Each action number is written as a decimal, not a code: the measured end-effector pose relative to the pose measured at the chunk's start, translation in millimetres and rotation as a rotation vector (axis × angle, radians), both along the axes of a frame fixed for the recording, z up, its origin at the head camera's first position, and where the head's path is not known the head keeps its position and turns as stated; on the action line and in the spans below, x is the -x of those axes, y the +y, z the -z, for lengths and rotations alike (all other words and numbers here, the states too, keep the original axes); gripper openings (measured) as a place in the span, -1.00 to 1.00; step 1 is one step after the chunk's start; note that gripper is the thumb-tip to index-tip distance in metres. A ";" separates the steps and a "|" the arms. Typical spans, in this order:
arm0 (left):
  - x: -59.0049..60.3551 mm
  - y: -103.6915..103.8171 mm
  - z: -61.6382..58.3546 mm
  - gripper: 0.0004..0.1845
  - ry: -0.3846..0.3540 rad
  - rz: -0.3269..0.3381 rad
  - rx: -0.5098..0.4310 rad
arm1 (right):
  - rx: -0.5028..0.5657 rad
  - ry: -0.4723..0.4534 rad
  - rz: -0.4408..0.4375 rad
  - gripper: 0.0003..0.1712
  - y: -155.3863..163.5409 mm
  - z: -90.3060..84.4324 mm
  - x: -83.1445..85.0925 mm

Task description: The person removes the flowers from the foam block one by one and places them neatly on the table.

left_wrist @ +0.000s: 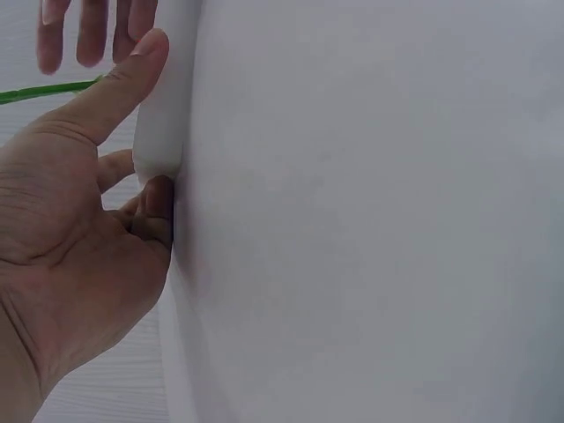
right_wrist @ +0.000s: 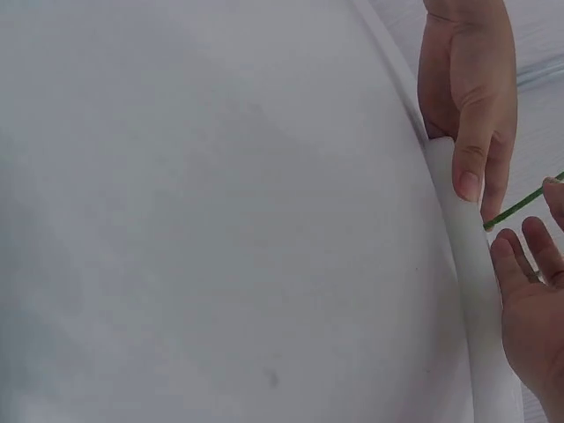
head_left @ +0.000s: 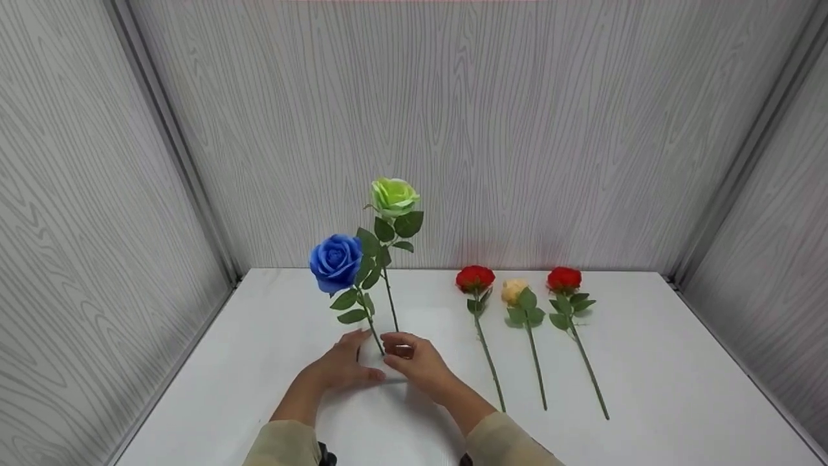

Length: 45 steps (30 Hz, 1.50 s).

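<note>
My left hand (head_left: 339, 366) grips the end of a low white block (left_wrist: 163, 123), thumb along one side and fingers round its end. A blue artificial rose (head_left: 336, 263) stands tilted to the left, the foot of its green stem (right_wrist: 511, 211) at the block. Around that stem, close to its foot, my right hand (head_left: 417, 362) has its thumb and fingers spread apart; its fingertips are near the block. Behind, a light green rose (head_left: 394, 197) stands nearly upright, the lower end of its stem hidden behind the right hand.
To the right, a red rose (head_left: 475, 279), a pale orange rose (head_left: 515, 292) and another red rose (head_left: 564, 279) lie on the white table (head_left: 653, 362), stems towards me. Grey wood-grain panels (head_left: 517, 129) enclose the table at the back and both sides.
</note>
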<state>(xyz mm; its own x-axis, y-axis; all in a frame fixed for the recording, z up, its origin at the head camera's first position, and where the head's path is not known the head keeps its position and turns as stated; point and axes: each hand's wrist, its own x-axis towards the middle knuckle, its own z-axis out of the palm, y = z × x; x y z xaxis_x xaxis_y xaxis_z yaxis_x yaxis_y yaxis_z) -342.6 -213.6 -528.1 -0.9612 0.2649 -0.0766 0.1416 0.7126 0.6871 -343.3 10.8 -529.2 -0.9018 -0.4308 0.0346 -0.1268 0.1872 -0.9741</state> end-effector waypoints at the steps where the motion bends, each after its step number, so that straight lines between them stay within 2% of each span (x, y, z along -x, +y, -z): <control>1: 0.1 0.0 -0.3 0.18 -0.006 -0.002 0.000 | -0.007 -0.003 -0.008 -0.52 -2.2 -0.2 0.5; 11: -0.9 -0.5 -0.6 0.18 -0.035 -0.014 0.024 | -0.093 -0.041 -0.016 -0.49 -11.2 -6.5 1.8; 19: -1.6 0.0 1.6 0.14 -0.033 -0.021 0.011 | -0.111 -0.051 0.103 -0.65 -20.6 -6.9 -0.9; 23: -0.6 1.8 0.6 -0.05 -0.011 -0.007 -0.005 | -0.130 -0.013 0.175 -0.73 -24.9 -6.3 -2.6; 26: 0.1 1.4 -0.4 -0.26 0.003 0.027 -0.033 | -0.141 -0.006 0.218 -0.78 -27.2 -5.6 -3.5; 28: 1.2 0.4 0.1 -0.30 -0.001 0.045 -0.060 | -0.151 -0.016 0.238 -0.80 -28.4 -5.2 -3.5; 32: 2.3 -1.0 0.8 -0.28 -0.014 0.054 -0.085 | -0.152 -0.023 0.248 -0.81 -28.7 -3.0 -2.7; 38: 1.9 -0.3 0.3 -0.20 -0.054 0.024 -0.085 | -0.114 -0.004 0.239 -0.80 -26.0 0.9 -2.9; 45: 1.7 0.2 1.4 -0.09 -0.037 0.005 -0.061 | -0.103 0.015 0.227 -0.79 -23.1 3.0 -2.6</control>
<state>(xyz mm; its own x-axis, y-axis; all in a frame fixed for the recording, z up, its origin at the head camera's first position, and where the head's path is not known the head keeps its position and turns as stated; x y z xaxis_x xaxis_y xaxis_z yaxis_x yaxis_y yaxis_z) -344.3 -213.4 -529.5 -0.9569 0.2744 -0.0953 0.1187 0.6687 0.7340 -340.7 -12.2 -532.2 -0.9757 -0.2188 0.0151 -0.0844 0.3110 -0.9467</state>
